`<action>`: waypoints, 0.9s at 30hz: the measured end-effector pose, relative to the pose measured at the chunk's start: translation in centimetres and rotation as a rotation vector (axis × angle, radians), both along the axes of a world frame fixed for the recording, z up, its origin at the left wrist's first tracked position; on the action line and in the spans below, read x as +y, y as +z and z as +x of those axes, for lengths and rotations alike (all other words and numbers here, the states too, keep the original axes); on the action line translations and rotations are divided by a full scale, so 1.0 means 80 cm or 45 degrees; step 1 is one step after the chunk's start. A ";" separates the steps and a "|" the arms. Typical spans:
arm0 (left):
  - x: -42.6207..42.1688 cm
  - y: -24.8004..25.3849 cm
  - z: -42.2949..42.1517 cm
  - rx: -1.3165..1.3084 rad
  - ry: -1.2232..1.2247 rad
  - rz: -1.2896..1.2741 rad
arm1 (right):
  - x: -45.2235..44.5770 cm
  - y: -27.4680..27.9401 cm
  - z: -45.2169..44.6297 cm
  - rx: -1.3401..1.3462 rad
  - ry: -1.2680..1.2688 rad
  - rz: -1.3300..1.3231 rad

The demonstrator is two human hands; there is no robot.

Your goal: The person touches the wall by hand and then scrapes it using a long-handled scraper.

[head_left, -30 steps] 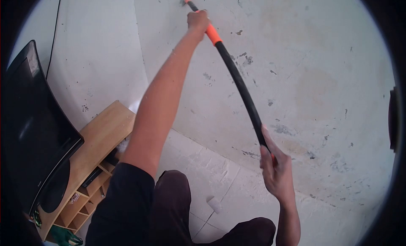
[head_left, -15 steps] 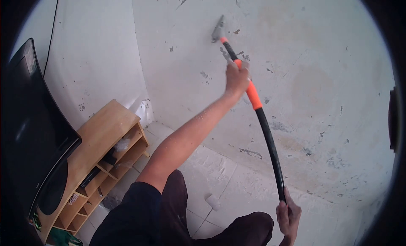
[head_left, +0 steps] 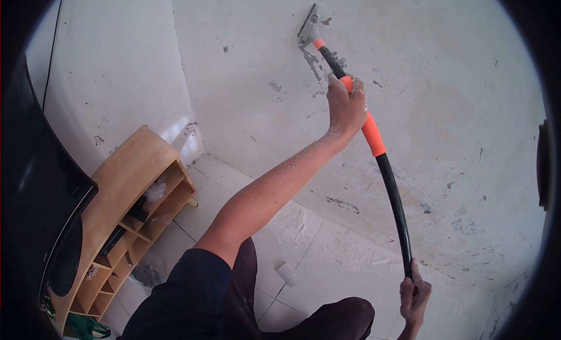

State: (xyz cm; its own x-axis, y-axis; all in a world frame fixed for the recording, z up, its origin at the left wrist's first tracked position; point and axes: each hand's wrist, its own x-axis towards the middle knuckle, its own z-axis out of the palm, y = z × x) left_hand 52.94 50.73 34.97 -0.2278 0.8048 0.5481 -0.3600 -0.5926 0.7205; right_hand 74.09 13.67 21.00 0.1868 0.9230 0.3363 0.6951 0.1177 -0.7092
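Left hand (head_left: 347, 106) curls tightly round the scraper (head_left: 375, 138) near its blade (head_left: 308, 25), right hand (head_left: 415, 297) round its lower end; the wall (head_left: 432, 164) seems part-scraped, patches (head_left: 342, 205) remaining, debris (head_left: 295, 226) along the floor (head_left: 187, 223) edge

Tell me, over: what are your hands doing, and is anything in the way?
Left hand on orange grip; right hand low on black pole. Scraper head at wall, contact unclear. Screen and shelf off left, not blocking.

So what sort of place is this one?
Probably a living room in a home, perhaps under repair: a large dark screen stands on a wooden cabinet with open compartments, and white debris lies on the tiled floor below a chipped wall.
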 end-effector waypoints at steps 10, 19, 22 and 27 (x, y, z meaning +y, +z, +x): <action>0.122 0.078 -0.169 0.052 0.201 -0.217 | 0.118 0.122 -0.123 -0.080 0.164 -0.073; 0.111 -0.048 -0.069 0.106 0.427 -0.127 | 0.038 0.079 -0.060 -0.045 -0.041 -0.198; 0.059 -0.110 0.014 0.107 0.536 -0.142 | -0.011 0.034 -0.001 0.116 -0.076 -0.260; -0.027 -0.144 0.039 -0.161 0.041 -0.391 | -0.054 0.034 0.044 0.302 -0.101 -0.376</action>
State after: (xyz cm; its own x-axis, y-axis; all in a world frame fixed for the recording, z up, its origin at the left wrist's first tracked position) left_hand 56.03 48.61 23.46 -0.3067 0.9194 0.2465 -0.4428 -0.3670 0.8181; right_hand 77.58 9.35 23.74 0.3020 0.9533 -0.0029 0.5061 -0.1629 -0.8469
